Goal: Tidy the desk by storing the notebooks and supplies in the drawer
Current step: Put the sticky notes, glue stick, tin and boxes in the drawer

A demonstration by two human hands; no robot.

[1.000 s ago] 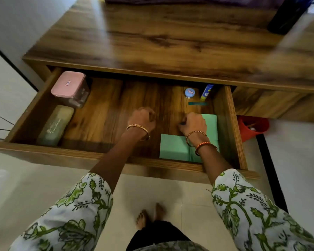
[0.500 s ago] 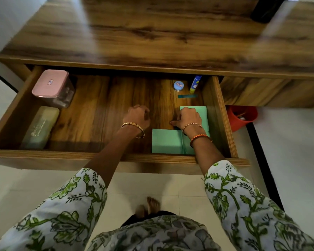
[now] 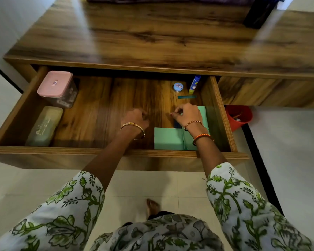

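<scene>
Wood-grain drawer (image 3: pixel 101 113) stands open under our desk (image 3: pixel 152 38); both hands, left (image 3: pixel 136 118) and right (image 3: pixel 187 115), curl loosely, grip unclear; labels unreadable.

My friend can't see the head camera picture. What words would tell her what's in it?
A person's left hand and right hand reach into an open wooden drawer, the right one above green notebooks. A pink-lidded container and a pale green case sit at the left; a glue stick and small blue-lidded jar at the back right.
</scene>
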